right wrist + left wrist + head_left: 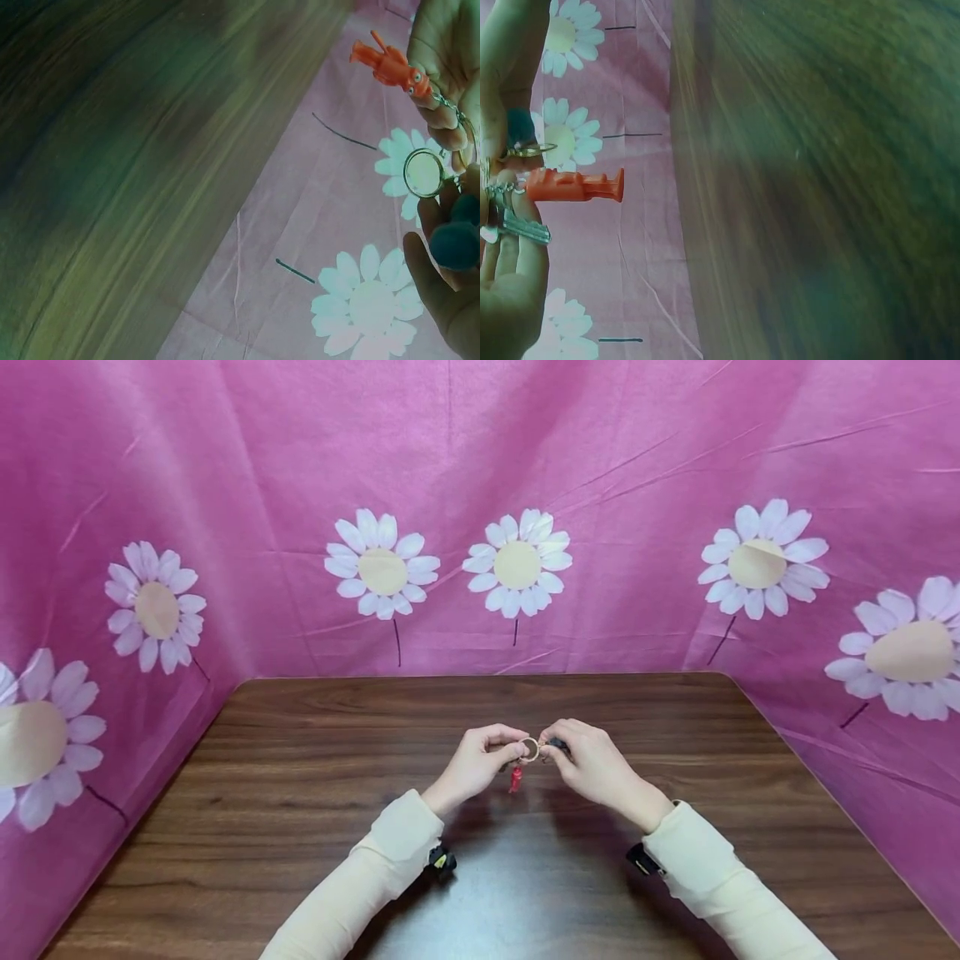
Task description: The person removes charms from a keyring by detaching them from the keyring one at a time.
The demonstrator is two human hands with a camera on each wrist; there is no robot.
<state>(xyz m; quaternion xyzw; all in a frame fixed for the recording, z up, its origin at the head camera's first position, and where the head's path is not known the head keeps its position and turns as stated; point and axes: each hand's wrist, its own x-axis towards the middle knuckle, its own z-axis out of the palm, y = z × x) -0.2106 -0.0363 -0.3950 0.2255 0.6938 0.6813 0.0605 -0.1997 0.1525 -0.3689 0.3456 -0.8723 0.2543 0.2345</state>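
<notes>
Above the middle of the table, my left hand [480,764] pinches a large gold key ring [537,750] between thumb and fingers. A small red figure keychain [515,779] hangs by a short chain below that hand. In the left wrist view a silver key [526,228] lies against the left fingers. My right hand [596,764] holds a dark teal fluffy ball [454,246] close by the key ring. A smaller metal ring [406,174] shows at the right fingertips in the right wrist view. Fingers hide how these rings are joined.
Under both hands spreads a brown wood-grain table [300,827]. A pink cloth [450,443] with printed daisies stands along its back and sides. A black wrist device [441,862] sits below the left sleeve, and another device [643,860] below the right.
</notes>
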